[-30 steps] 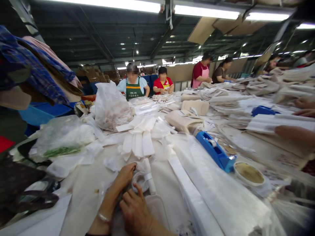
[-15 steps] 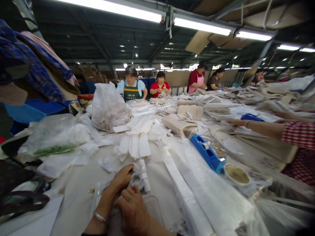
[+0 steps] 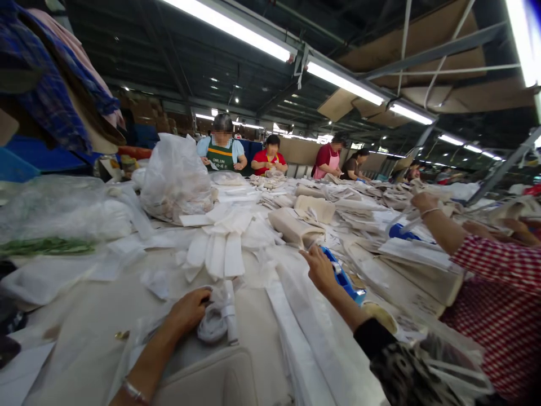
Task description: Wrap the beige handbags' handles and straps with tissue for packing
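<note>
1. In the head view, the coil of white strip (image 3: pixel 213 326) lies on the table (image 3: pixel 76 316) near its near edge, with a white folded strap (image 3: pixel 230 313) touching its right side.
2. The person's left hand (image 3: pixel 188 310), a thin bracelet (image 3: pixel 133 390) at its wrist, has its fingers curled down over the top of the coil, holding it.
3. The right hand (image 3: pixel 321 269) is out over the table's middle, its fingers slightly parted and holding nothing visible, just above a blue tape dispenser (image 3: pixel 343 277). Its dark patterned sleeve (image 3: pixel 401 361) crosses the near right corner.
4. Just beyond that sleeve sits a round tub (image 3: pixel 382 314), mostly hidden by the forearm; a pale yellowish surface shows inside it, but the contents cannot be told.
5. Toward the far left edge, a large clear plastic bag (image 3: pixel 175 183) stands filled with white scraps. At the left edge, another clear bag (image 3: pixel 63 211) holds white material, and a green strip (image 3: pixel 46 246) lies along its lower side.
6. Fanned white strips (image 3: pixel 217 251) and beige fabric pouches (image 3: pixel 296 227) lie across the table's middle, with long white bands (image 3: pixel 296 344) running toward the near edge.
7. At the far edge, a co-worker's green apron (image 3: pixel 220 159) bears the letters "OMLUN" and smaller writing too small to read.
8. At the right edge, a second co-worker's red-checked sleeve (image 3: pixel 494 265) leads to a raised hand (image 3: pixel 426 200).
</note>
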The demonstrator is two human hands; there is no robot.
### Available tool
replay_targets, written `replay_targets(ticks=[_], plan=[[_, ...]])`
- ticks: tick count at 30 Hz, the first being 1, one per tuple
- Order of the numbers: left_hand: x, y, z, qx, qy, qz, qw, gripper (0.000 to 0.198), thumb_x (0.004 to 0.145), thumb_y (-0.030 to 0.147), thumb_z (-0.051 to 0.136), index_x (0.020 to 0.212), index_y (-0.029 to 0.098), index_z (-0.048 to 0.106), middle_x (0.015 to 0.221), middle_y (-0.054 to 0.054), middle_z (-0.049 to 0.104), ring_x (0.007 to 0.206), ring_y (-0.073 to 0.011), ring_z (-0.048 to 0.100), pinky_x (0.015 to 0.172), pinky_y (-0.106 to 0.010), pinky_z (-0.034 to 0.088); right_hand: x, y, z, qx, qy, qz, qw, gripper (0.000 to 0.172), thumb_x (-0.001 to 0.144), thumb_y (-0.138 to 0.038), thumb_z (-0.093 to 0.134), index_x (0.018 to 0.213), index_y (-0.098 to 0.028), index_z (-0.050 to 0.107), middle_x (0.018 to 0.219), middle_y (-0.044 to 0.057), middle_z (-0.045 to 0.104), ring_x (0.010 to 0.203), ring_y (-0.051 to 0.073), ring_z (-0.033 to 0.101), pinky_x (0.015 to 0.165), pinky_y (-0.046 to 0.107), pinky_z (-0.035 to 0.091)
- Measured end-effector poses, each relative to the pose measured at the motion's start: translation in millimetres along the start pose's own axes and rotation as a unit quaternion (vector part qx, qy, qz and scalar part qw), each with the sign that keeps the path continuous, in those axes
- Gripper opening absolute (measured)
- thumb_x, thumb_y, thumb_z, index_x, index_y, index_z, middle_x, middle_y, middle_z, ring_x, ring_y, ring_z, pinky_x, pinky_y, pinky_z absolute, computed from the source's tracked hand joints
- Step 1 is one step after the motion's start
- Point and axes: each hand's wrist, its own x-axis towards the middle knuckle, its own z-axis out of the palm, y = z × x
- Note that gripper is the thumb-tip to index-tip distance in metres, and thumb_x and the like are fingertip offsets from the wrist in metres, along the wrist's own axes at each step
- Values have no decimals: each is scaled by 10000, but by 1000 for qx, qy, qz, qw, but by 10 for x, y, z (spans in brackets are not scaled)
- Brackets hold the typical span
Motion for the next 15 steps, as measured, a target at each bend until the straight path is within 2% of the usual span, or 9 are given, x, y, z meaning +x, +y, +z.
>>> replay_targets(ticks=[2, 4, 5, 10, 13, 15], plan=[[-10, 16, -8, 24, -4, 5, 1000, 270, 754, 132, 453, 854, 199, 694, 1039, -69, 707, 997, -266, 625, 858, -327, 428, 157, 99, 41, -33, -45, -125, 991, 437, 793, 69, 468, 1057, -206, 682, 1174, 129, 602, 1089, 245, 518, 877, 376, 406], [-18, 27, -14, 34, -6, 4, 999, 296, 750, 108, 438, 872, 199, 693, 1053, -69, 705, 1006, -262, 624, 847, -321, 426, 225, 138, 73, -56, -88, -229, 968, 347, 818, 40, 495, 976, -197, 693, 1199, 117, 602, 1124, 240, 495, 935, 411, 386], [-21, 29, -15, 37, -6, 4, 999, 304, 749, 100, 433, 874, 198, 692, 1056, -69, 705, 1003, -262, 625, 839, -320, 425, 228, 156, 79, -60, -103, -259, 959, 304, 828, 23, 508, 938, -192, 692, 1181, 109, 614, 1126, 232, 494, 955, 415, 379], [-11, -4, 0, 32, -4, 3, 999, 283, 751, 94, 441, 840, 185, 694, 1046, -76, 701, 958, -241, 632, 828, -304, 428, 82, 332, 11, -71, -153, -339, 926, 226, 852, -19, 525, 839, -191, 671, 978, 69, 661, 994, 194, 547, 986, 405, 373], [-2, -22, 6, 25, -7, 2, 1000, 316, 734, 79, 443, 874, 178, 708, 1066, -81, 699, 979, -239, 632, 863, -305, 430, -30, 431, -78, -84, -184, -401, 893, 210, 906, -104, 510, 770, -190, 646, 800, 39, 628, 865, 190, 546, 943, 405, 390], [-2, -20, -3, 23, -8, 10, 1000, 350, 723, 74, 436, 905, 175, 717, 1081, -85, 697, 997, -244, 630, 889, -314, 429, -88, 459, -176, -78, -202, -420, 881, 237, 929, -155, 503, 733, -188, 633, 755, 32, 607, 818, 184, 531, 886, 380, 399]])
